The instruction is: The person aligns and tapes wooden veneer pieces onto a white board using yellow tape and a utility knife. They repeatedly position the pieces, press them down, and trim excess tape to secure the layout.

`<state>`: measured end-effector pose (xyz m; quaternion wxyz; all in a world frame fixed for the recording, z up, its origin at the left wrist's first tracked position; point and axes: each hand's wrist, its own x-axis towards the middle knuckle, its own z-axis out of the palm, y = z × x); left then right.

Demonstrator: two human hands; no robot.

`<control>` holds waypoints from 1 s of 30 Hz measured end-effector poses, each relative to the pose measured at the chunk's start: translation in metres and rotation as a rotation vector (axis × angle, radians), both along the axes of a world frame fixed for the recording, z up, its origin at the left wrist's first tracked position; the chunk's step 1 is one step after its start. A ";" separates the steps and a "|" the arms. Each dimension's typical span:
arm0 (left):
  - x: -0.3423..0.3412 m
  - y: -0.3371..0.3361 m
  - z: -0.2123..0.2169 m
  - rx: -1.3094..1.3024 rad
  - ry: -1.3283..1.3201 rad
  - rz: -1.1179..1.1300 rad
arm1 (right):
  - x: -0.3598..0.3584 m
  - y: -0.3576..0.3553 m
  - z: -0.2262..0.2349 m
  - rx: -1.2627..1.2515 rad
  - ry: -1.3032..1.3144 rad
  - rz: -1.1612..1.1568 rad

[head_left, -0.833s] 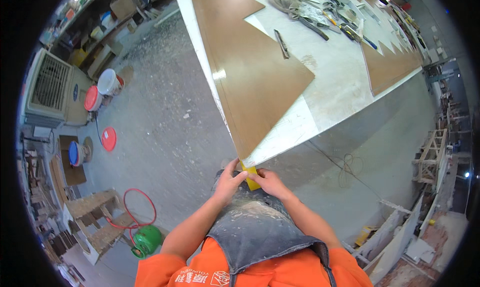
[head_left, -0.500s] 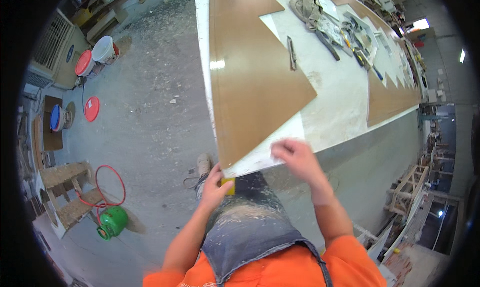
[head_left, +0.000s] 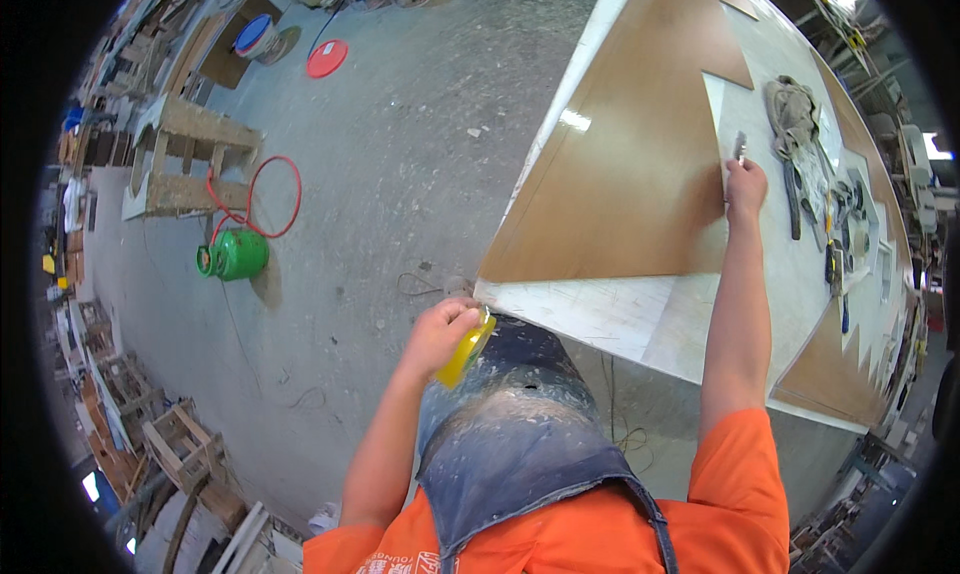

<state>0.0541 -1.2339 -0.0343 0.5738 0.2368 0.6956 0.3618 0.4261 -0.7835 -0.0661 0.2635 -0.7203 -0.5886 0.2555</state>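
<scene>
My left hand is shut on a small yellow tool, held just below the near corner of the white workbench. My right hand is stretched out over the bench, its fingers closed on a slim grey tool at the right edge of the large brown board. The board lies flat on the bench with a notch cut at its far right. I wear an orange shirt and a dusty denim apron.
Several hand tools and a crumpled cloth lie on the bench right of my right hand. More brown pieces lie further right. On the concrete floor stand a green gas cylinder with a red hose, a wooden stool, buckets and lids.
My right hand left the bench corner and reached far across the bench to the grey tool. My left hand stayed at the corner with the yellow tool. My head turned, shifting the view.
</scene>
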 end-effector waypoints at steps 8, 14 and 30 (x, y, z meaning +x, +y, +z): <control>0.005 -0.013 -0.011 0.102 -0.032 0.057 | -0.130 -0.253 0.113 -0.067 0.022 0.928; 0.000 -0.008 -0.014 0.164 0.027 -0.021 | -0.177 -0.306 0.120 -0.096 -0.344 1.110; 0.005 -0.004 -0.011 0.188 0.027 -0.023 | -0.204 -0.326 0.114 -0.038 -0.580 1.100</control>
